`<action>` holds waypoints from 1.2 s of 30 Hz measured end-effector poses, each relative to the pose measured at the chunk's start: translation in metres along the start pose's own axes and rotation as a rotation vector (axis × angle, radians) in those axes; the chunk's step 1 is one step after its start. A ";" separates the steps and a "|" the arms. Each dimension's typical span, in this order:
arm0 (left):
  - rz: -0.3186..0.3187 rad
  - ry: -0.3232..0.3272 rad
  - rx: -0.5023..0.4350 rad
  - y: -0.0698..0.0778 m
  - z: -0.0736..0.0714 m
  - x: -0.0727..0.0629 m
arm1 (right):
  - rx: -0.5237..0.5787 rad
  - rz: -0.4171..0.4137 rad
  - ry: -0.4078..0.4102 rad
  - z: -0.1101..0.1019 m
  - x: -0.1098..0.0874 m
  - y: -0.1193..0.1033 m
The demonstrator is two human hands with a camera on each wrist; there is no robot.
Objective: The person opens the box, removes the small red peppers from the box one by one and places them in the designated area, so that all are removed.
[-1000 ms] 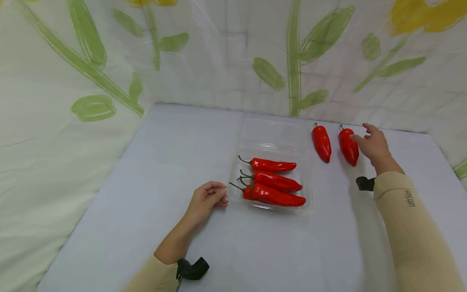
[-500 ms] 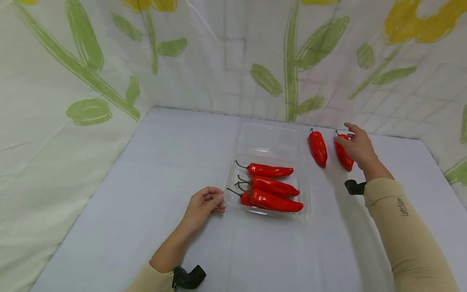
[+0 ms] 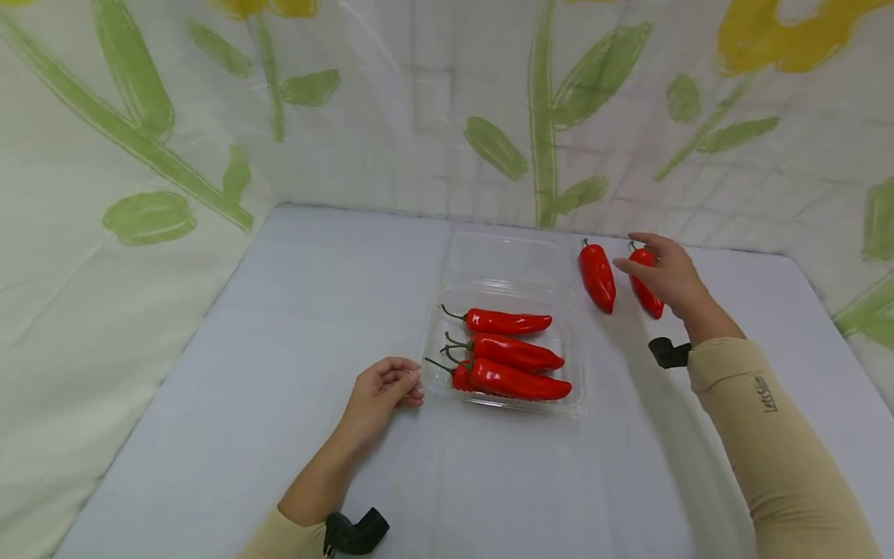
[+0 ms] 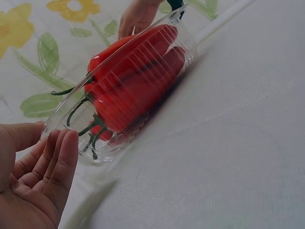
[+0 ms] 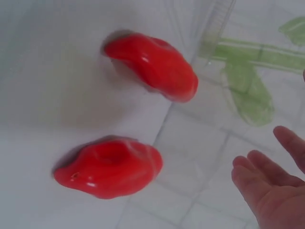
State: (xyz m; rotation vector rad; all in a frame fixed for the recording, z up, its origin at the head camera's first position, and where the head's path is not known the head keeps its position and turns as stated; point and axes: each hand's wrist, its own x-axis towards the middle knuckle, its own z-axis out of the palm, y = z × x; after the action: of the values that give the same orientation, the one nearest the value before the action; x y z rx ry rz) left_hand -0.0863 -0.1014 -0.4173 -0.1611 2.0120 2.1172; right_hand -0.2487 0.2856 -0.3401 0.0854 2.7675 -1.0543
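A clear plastic clamshell box (image 3: 574,349) lies with its lid (image 3: 503,260) folded back. Inside, several red peppers (image 3: 508,321) with green stems lie side by side, one partly hidden under another. My left hand (image 3: 377,396) is at the box's left side; in the left wrist view its thumb and fingers (image 4: 66,152) pinch the rim. My right hand (image 3: 670,278) hovers, fingers spread, over the farther right red pepper (image 3: 649,301), hiding part of it. A second loose red pepper (image 3: 597,279) lies between that one and the box. The right wrist view shows the right hand (image 5: 276,191) apart from both.
The white tabletop (image 3: 335,295) extends on both sides of the box. Behind it rises a white sheet (image 3: 391,155) printed with green leaves and yellow flowers, close to the loose peppers. Black wrist mounts (image 3: 356,534) sit on both forearms.
The right hand has moved left over the farther right pepper, covering more of it. The left hand stays at the box edge. The whole view has shifted slightly.
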 end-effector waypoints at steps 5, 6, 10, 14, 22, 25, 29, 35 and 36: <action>-0.006 -0.010 -0.009 -0.001 0.000 -0.002 | -0.035 -0.019 -0.030 0.001 -0.011 -0.009; -0.003 -0.021 -0.008 -0.001 0.001 -0.002 | -0.038 -0.019 -0.042 0.002 -0.014 -0.010; -0.001 -0.040 -0.008 -0.003 0.003 -0.001 | -0.044 -0.045 -0.073 0.004 -0.024 -0.016; 0.009 -0.045 -0.011 -0.003 0.004 0.002 | -0.032 -0.091 -0.093 0.008 -0.031 -0.024; -0.016 -0.023 -0.010 -0.005 0.006 0.005 | -0.057 -0.182 -0.121 0.022 -0.044 -0.036; -0.035 0.000 -0.032 -0.010 0.007 0.006 | -0.085 -0.239 -0.131 0.029 -0.044 -0.038; -0.023 0.027 -0.030 -0.016 0.004 0.006 | -0.075 -0.294 -0.126 0.041 -0.042 -0.041; -0.055 0.042 -0.018 -0.025 0.000 -0.011 | -0.049 -0.319 -0.153 0.063 -0.055 -0.035; -0.065 0.035 -0.017 -0.027 0.000 -0.015 | -0.038 -0.319 -0.164 0.065 -0.059 -0.033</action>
State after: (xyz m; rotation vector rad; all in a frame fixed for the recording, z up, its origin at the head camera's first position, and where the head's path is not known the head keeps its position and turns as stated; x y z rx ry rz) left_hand -0.0652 -0.1017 -0.4399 -0.2645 1.9810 2.1059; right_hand -0.1854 0.2177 -0.3553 -0.4414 2.7047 -1.0226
